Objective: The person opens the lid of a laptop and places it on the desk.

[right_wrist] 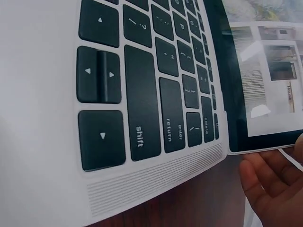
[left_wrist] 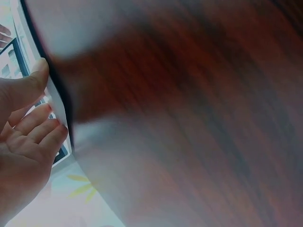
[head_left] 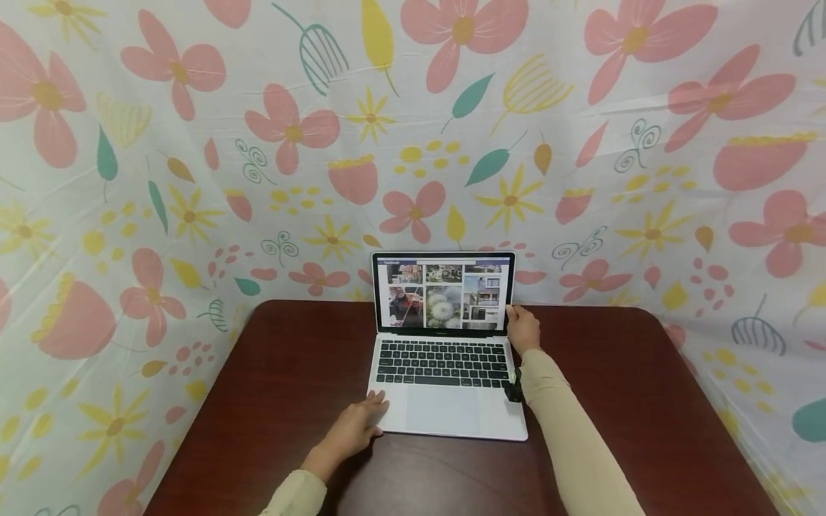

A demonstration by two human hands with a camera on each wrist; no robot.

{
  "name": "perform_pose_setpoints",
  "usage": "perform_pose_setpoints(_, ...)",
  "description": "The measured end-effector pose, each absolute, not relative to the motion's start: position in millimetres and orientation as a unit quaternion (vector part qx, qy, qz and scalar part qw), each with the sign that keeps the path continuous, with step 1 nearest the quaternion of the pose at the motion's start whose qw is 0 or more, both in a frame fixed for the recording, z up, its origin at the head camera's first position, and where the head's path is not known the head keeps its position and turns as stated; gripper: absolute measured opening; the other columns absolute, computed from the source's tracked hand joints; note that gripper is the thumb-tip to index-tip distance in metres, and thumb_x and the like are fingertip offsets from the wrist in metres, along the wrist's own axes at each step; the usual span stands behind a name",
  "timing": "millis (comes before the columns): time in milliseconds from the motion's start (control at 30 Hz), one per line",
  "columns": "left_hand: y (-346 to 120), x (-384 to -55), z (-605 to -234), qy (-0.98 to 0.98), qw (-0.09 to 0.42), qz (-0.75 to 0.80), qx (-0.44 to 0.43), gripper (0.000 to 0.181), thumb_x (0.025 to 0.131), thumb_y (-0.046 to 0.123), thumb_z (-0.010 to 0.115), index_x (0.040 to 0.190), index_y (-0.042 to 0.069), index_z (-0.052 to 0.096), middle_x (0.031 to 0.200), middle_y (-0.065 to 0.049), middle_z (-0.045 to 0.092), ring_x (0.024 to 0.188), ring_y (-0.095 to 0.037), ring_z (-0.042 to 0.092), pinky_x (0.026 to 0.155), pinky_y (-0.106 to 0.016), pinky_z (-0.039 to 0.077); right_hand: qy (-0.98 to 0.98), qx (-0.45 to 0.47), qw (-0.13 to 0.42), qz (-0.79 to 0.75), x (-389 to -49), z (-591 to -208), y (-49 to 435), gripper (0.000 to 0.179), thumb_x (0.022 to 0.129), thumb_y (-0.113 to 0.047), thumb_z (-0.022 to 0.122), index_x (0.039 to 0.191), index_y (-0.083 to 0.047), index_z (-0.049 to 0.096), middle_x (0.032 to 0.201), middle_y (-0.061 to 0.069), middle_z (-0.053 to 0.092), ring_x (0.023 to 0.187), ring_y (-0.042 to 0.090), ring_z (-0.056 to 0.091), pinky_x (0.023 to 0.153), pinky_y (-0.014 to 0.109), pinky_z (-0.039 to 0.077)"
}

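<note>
An open silver laptop with black keys sits on the table, its lit screen showing rows of pictures under a blue bar. My left hand touches the base at its front left corner, the fingers lying on the left side of the palm rest. In the left wrist view the thumb and fingertips of that hand meet the laptop's thin edge. At the right, my right hand pinches the lower right edge of the screen. In the right wrist view, fingers of this hand reach behind the screen's edge.
The dark red-brown wooden table has rounded far corners. Right behind it hangs a white curtain with pink, yellow and teal flowers, which runs along both sides too. A small black device is on the right wrist, over the laptop's right edge.
</note>
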State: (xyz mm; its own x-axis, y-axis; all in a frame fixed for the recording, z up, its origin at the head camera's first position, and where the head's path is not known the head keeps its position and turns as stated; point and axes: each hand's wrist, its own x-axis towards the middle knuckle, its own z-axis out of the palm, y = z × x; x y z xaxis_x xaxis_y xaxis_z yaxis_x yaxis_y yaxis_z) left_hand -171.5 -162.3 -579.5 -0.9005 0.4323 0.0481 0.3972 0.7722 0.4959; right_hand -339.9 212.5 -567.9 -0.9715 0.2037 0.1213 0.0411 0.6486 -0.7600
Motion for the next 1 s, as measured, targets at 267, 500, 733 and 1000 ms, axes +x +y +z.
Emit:
perform_pose_setpoints(267,-160,-173,-582,0.940,0.040,0.258,0.220,0.049,0.077,0.001,0.076,0.124,-0.002,0.063,0.136,-0.017,0.054,0.129,-0.035,0.047,0.102,-0.048,0.041,-0.912,-0.036,0.059,0.405,-329,-563,218,0.046,0.106,-0.029,0.033,0.104,0.010,0.056,0.084,0.028,0.059,0.078,0.042,0.058,0.071,0.050,0.046)
perform_pose_setpoints(500,-159,-174,-582,0.942,0.042,0.249,0.221,0.048,0.078,0.001,0.075,0.124,-0.002,0.063,0.137,-0.017,0.053,0.130,-0.034,0.046,0.103,-0.047,0.040,-0.913,-0.019,-0.039,0.405,-317,-565,221,0.061,0.106,-0.034,0.032,0.142,0.015,0.028,0.136,0.038,0.041,0.127,0.049,0.041,0.102,0.058,0.036)
perform_pose_setpoints(733,-162,-178,-583,0.937,0.033,0.242,0.248,0.049,0.081,0.006,0.074,0.127,0.000,0.061,0.140,-0.015,0.051,0.131,-0.033,0.045,0.102,-0.047,0.041,-0.907,-0.018,-0.070,0.415,-304,-560,220,0.067,0.105,-0.037,0.034,0.146,0.014,0.017,0.140,0.038,0.036,0.129,0.048,0.038,0.102,0.058,0.036)
perform_pose_setpoints(1000,-167,-179,-584,0.936,0.045,0.236,0.257,0.048,0.084,0.012,0.073,0.129,0.000,0.060,0.141,-0.016,0.050,0.132,-0.034,0.044,0.102,-0.047,0.041,-0.910,-0.006,-0.090,0.406,-285,-555,218,0.060,0.105,-0.028,0.037,0.146,0.012,0.021,0.140,0.036,0.038,0.128,0.048,0.040,0.101,0.058,0.038)
